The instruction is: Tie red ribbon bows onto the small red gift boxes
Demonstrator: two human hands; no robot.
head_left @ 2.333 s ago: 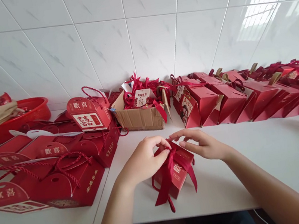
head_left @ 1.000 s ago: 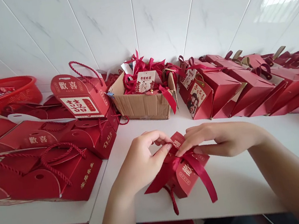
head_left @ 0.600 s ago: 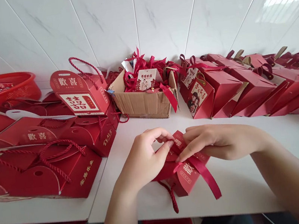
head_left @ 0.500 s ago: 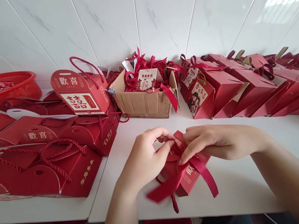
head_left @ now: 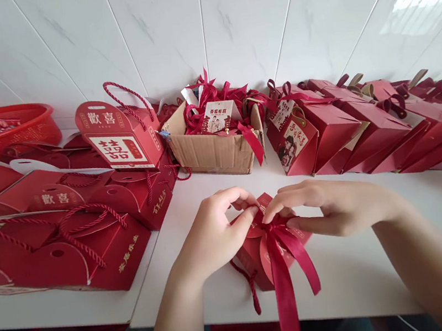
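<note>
A small red gift box (head_left: 255, 249) with a twisted cord handle lies on the white table (head_left: 385, 251) in front of me. A dark red ribbon (head_left: 282, 273) is tied at its top, and both tails hang down past the table edge. My left hand (head_left: 215, 233) pinches the ribbon knot from the left, fingers closed. From the right, my right hand (head_left: 328, 207) pinches the same knot with thumb and forefinger. The knot itself is mostly hidden by my fingertips.
A cardboard box (head_left: 210, 153) full of ribbons and tags stands behind. Finished red boxes (head_left: 349, 128) lie in a row at the back right. Flat and assembled red boxes (head_left: 60, 236) cover the left, with a red basket (head_left: 2, 136) at the far left.
The ribbon's left tail, which stuck out sideways half a second ago, now hangs straight down over the table edge. Both hands stay pinched at the knot.
</note>
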